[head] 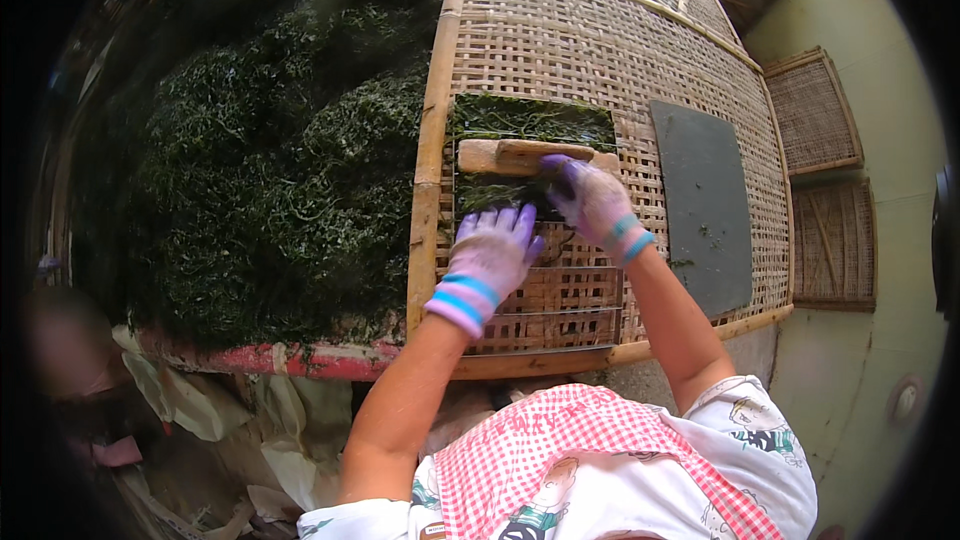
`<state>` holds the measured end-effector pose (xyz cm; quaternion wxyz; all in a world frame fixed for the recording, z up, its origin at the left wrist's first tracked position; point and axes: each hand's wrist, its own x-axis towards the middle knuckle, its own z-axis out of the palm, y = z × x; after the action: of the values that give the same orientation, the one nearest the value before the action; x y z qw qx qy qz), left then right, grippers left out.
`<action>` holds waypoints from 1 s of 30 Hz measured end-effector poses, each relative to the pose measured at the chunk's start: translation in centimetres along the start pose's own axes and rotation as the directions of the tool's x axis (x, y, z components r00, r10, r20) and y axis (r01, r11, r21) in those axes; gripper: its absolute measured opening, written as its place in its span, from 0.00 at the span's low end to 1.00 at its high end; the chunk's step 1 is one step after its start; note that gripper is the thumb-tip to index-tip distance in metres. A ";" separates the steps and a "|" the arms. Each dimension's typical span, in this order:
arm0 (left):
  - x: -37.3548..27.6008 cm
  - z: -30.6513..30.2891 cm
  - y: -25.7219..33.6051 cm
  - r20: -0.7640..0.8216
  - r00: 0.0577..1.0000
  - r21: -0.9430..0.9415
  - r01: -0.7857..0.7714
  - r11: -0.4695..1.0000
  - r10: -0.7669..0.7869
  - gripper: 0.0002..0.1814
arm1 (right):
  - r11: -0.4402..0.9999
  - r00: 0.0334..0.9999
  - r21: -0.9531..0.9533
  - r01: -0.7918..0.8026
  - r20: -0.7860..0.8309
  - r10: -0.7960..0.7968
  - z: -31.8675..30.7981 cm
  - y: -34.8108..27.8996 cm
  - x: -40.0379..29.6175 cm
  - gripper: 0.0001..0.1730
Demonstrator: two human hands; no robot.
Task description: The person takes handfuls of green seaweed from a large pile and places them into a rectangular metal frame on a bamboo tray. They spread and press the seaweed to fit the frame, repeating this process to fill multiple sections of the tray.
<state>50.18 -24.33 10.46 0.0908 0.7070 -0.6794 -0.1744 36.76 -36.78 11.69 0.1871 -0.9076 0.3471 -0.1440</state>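
Observation:
My left hand (491, 259), in a pink knitted glove with purple fingertips and blue cuff bands, lies palm down with fingers apart. Its fingertips touch the near edge of a dark green seaweed-like layer (487, 193). Beside it my right hand (592, 199), gloved alike, is blurred and curls over that layer's right side, by a wooden block with a raised grip (544, 152). Whether it holds anything is hidden. The block rests across the layer, and more green strands (532, 118) show beyond it. A thin frame with cross wires (559, 268) surrounds the layer on a woven bamboo rack (540, 37).
A large heap of dark green strands (285, 165) fills the left side. On the rack's right lies a flat grey sheet (705, 210) with green bits. Bamboo poles (430, 127) edge the rack. Woven panels (814, 112) lean at the wall. Torn sacking (195, 397) hangs below left.

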 end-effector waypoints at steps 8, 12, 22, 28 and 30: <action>-0.5 1.9 -4.1 -0.368 0.929 0.136 0.024 0.990 0.028 0.34 | 0.959 0.967 -0.125 0.253 -0.010 -0.256 1.6 -3.3 -1.6 0.27; -3.0 0.7 -5.3 -0.214 0.971 0.182 -0.069 0.981 0.108 0.30 | 0.988 0.983 -0.001 0.155 0.104 -0.154 1.2 -0.8 -5.0 0.30; -1.7 -0.7 -4.4 -0.085 0.995 0.251 0.062 0.966 -0.042 0.30 | 0.966 0.977 -0.179 0.187 -0.073 -0.202 -1.2 4.1 -4.6 0.05; 0.0 1.5 -3.2 -0.203 0.973 0.253 -0.056 0.966 0.110 0.31 | 0.993 0.972 -0.118 -0.024 -0.236 -0.004 -1.8 2.8 -4.2 0.08; -0.4 1.1 -4.1 -0.096 0.992 0.282 -0.050 0.958 0.080 0.30 | 0.962 0.977 -0.271 -0.034 -0.211 -0.025 -3.0 3.7 -4.8 0.16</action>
<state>53.61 -23.59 7.95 0.0320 0.6984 -0.7141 -0.0358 29.98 -36.75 12.13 0.0223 -0.9033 0.3836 -0.1906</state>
